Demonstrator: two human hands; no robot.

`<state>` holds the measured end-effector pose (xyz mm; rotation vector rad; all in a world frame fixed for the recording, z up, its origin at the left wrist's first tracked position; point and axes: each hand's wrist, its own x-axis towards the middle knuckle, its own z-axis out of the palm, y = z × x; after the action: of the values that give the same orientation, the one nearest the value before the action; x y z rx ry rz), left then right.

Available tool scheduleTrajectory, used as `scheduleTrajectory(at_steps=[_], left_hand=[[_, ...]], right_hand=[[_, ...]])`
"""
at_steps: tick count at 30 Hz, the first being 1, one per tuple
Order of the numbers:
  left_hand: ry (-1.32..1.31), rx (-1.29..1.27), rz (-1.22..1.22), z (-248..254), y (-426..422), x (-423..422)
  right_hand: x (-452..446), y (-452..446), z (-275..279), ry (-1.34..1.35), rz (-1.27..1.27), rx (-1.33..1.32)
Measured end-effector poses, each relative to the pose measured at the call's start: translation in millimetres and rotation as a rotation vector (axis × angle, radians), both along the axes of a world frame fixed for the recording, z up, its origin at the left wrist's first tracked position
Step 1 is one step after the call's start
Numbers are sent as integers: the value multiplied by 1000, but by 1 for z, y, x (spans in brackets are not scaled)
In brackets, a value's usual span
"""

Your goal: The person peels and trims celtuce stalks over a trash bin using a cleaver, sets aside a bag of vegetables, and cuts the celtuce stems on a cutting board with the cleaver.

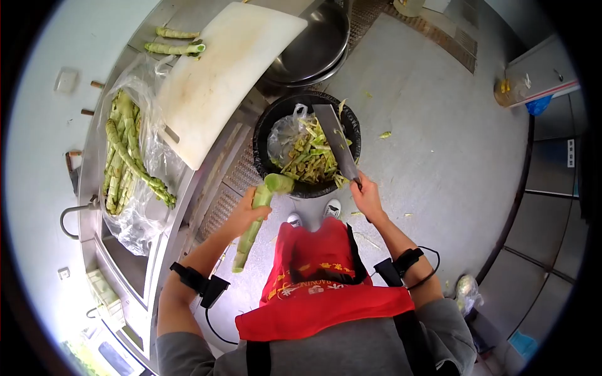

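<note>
A thick, pale green stem [249, 241] is in my left hand [245, 213], my fingers wrapped round its upper part. Another short green piece [279, 183] shows at the stem's top end; whether the two are joined I cannot tell. My right hand [368, 197] grips the handle of a cleaver [336, 139], its broad blade slanting over the bin. Below the blade, the black bin [261, 140] holds green peelings [308, 156] and a clear plastic bag [285, 136].
On the steel counter at left lie a white cutting board [229, 69], two stems [174, 48] beyond it and several more stems [125, 150] in clear plastic. Metal bowls [313, 47] stand behind the bin. Scraps [385, 135] dot the grey floor [451, 163].
</note>
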<state>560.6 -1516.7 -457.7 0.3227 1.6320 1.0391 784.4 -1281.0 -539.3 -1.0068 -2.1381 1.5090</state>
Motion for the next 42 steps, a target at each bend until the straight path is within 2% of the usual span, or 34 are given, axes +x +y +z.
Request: scheduleTrajectory(at_steps=[2, 4, 5, 8, 11, 14, 18, 21, 24, 25, 28, 30, 31, 34, 36, 38, 40, 42], left_hand=[[108, -53, -126, 7, -7, 0], [153, -2, -98, 10, -7, 2], [174, 25, -86, 11, -6, 3], [407, 46, -199, 18, 14, 5], [493, 156, -238, 2, 29, 22], [364, 118, -381, 7, 47, 44], [468, -35, -622, -7, 58, 64], [492, 85, -672, -16, 71, 70], [613, 122, -875, 1, 80, 67], [659, 121, -965, 8, 82, 65], [760, 349, -1190, -2, 73, 76], [758, 375, -1127, 8, 77, 74], [774, 374, -1088, 15, 77, 69], [901, 289, -915, 28, 64, 39], [994, 240, -764, 48, 60, 4], [1235, 260, -833, 54, 48, -35], [1545, 234, -977, 62, 44, -71], [1643, 86, -971, 74, 44, -111]], right_hand=[[7, -5, -14, -58, 3, -53], [14, -14, -49, 6, -14, -141], [12, -15, -47, 38, -25, -185], [-4, -26, -31, -78, -75, -750], [-31, -42, -16, -34, -237, -1055], [-42, -51, -21, -51, -348, -1243], [-30, -57, -45, -14, -270, -1241], [-28, -66, -45, 59, -309, -1292], [-23, -57, -34, 170, -252, -1560], [-22, -53, -29, 162, -246, -1569], [-20, -34, -22, 143, -189, -1538], [-25, -19, -24, 142, -93, -1426], [-25, -18, -24, 153, -175, -1355], [-18, 3, -37, 64, -128, -1104], [-17, 20, -7, -13, -119, -934], [-12, 24, -19, 69, -193, -827], [-7, 27, -15, 23, -228, -764], [-5, 24, -20, -5, -218, -747]])
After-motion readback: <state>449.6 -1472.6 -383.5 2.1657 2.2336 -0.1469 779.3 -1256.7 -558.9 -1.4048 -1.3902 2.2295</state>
